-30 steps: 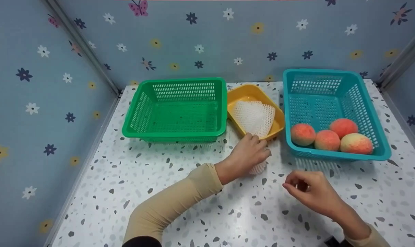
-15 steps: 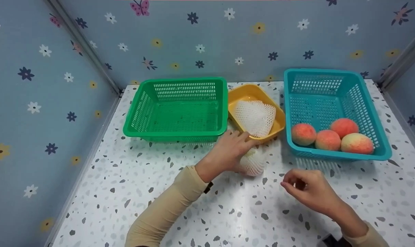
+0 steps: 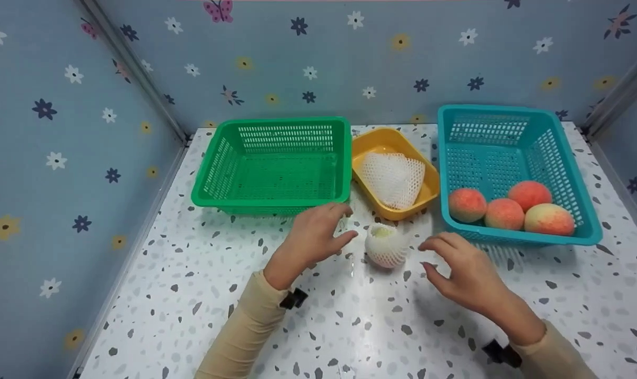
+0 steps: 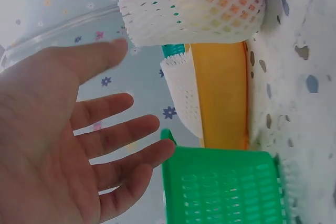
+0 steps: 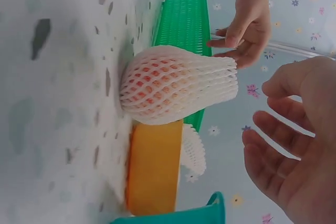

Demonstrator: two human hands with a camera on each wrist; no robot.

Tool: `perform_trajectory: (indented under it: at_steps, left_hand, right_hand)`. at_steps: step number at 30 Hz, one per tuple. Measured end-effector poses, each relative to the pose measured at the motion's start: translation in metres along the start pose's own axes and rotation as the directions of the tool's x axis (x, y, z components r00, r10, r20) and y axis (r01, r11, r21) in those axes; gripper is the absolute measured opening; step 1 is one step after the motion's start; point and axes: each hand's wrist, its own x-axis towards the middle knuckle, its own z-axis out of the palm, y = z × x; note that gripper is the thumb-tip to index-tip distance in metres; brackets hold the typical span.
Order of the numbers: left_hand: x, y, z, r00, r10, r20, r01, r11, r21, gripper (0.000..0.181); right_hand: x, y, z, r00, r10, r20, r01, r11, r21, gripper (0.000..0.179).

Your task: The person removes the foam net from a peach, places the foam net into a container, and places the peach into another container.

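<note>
A peach in a white foam net sleeve [image 3: 386, 247] stands on the table between my two hands, the sleeve's open end pointing up. In the right wrist view, red and yellow skin of the netted peach [image 5: 157, 85] shows through the mesh. My left hand [image 3: 314, 236] is at its left, thumb apart from the fingers, touching nothing. To its right is my right hand [image 3: 466, 271], fingers loosely bent around an unfilled gap. Behind the peach sits a yellow tray [image 3: 371, 197] with white foam net sleeves [image 3: 395, 179] lying in it.
On the left at the back stands a green basket [image 3: 271, 204] with nothing inside. A teal basket [image 3: 587, 210] at the right holds several bare peaches [image 3: 503, 214]. Patterned panels [image 3: 318, 63] enclose the speckled white table [image 3: 192, 295] at the back and sides.
My left hand has drawn back leftward from the yellow tray and off the netted peach, which now shows whole. My right hand has moved slightly up and left, and its fingers have spread.
</note>
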Motion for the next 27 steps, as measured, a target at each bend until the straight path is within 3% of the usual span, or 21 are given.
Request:
perform_trajectory:
  at_steps: [4,7,12,16,21,27]
  left_hand:
    - [-0.015,-0.002,-0.001,0.998,-0.066,-0.015,0.064,0.992,-0.105,0.022]
    - [-0.026,0.005,-0.005,0.997,-0.070,0.017,0.072,0.985,-0.155,0.020]
    - [-0.040,0.016,-0.008,0.995,-0.042,0.092,0.065,0.964,-0.258,0.020]
    - [-0.050,0.021,-0.007,0.982,-0.031,0.184,0.090,0.942,-0.324,0.023]
    - [-0.057,0.022,0.000,0.966,-0.037,0.254,0.131,0.923,-0.362,0.022]
    - [-0.059,0.020,0.004,0.957,-0.024,0.289,0.139,0.913,-0.383,0.022]
  right_hand:
    - [0.022,-0.004,0.004,0.995,-0.087,0.055,0.088,0.996,-0.033,0.036]
    - [0.037,-0.007,0.008,0.987,-0.120,0.112,0.126,0.991,-0.049,0.042]
    - [0.058,-0.017,0.018,0.971,-0.084,0.225,0.105,0.991,-0.081,0.058]
    - [0.072,-0.023,0.029,0.955,-0.043,0.294,0.077,0.991,-0.106,0.065]
    - [0.083,-0.022,0.046,0.951,-0.009,0.310,0.064,0.983,-0.170,0.052]
    - [0.086,-0.010,0.055,0.959,0.044,0.278,0.012,0.980,-0.196,0.027]
